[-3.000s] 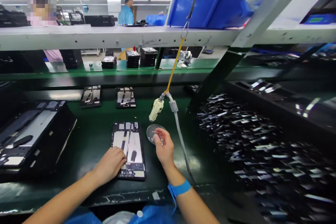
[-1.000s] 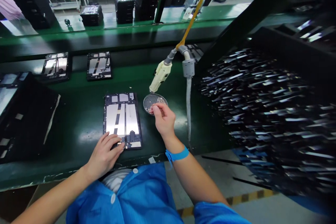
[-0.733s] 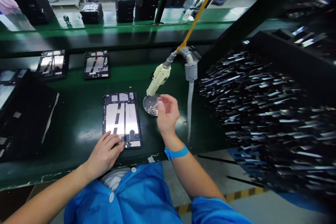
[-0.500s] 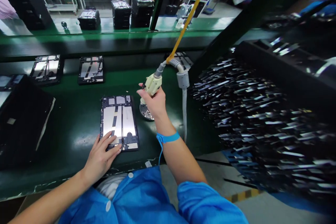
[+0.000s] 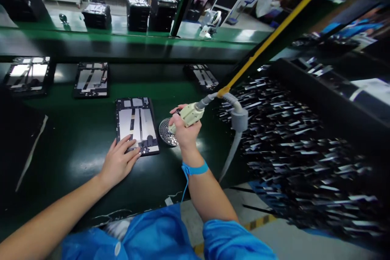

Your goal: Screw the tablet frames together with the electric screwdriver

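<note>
An opened tablet point(image 5: 124, 118) with a black frame and silver inner panels lies face down on the dark green bench. My left hand point(image 5: 117, 163) rests on its lower left corner, fingers stretched out over the edge. Beside the tablet's right edge stands a round dish point(image 5: 163, 129) with a pattern of holes and shiny small bits, likely screws. My right hand point(image 5: 188, 133) is wrapped round a cream electric screwdriver point(image 5: 191, 114), tilted with its nose low over the dish. The screwdriver's tip is hidden by the fingers.
More opened tablets point(image 5: 91, 81) lie along the back of the bench. A yellow cord point(image 5: 274, 34) and grey cable point(image 5: 233, 152) run from the screwdriver. Dense rows of dark parts point(image 5: 298, 150) fill the right side. A black box-like object point(image 5: 21, 126) stands at left.
My right hand has tipped the screwdriver over to the right, its nose now toward the dish. My left hand stays on the tablet. The whole view has shifted slightly.
</note>
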Motion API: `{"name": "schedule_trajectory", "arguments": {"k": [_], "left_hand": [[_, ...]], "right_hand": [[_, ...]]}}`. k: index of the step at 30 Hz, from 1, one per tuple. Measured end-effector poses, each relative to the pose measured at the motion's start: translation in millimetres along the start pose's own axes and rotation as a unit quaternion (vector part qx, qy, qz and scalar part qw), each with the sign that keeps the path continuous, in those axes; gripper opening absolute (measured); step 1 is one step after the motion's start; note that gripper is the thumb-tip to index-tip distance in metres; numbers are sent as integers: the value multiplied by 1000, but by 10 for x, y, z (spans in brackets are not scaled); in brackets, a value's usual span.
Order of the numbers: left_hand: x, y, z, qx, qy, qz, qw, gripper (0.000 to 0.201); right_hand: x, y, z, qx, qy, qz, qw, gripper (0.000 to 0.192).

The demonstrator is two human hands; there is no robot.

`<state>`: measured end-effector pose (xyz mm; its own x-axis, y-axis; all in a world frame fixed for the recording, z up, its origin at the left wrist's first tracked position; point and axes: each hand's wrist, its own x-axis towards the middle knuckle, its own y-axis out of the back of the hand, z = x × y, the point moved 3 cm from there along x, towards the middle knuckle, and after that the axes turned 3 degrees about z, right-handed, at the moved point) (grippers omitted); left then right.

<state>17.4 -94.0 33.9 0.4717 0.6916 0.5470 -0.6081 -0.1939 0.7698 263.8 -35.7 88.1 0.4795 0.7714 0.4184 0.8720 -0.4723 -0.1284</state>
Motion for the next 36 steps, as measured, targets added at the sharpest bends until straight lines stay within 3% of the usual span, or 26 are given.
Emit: {"name": "schedule_trajectory", "arguments": {"k": [28,33,36], "left_hand": [[-55,-20,-29,-31,26,-33,999,23],[-18,-67,-56,-35,36,-17,999,20],[5,-91,-68,-43,38,-13,998,20]], "right_hand": [[-126,-109,27,-19,-4,-12,1000,23],[-125,-101,-99,5,12,2,1000,22],[-232,-185,-244,49,13,-26,998,22]]}}
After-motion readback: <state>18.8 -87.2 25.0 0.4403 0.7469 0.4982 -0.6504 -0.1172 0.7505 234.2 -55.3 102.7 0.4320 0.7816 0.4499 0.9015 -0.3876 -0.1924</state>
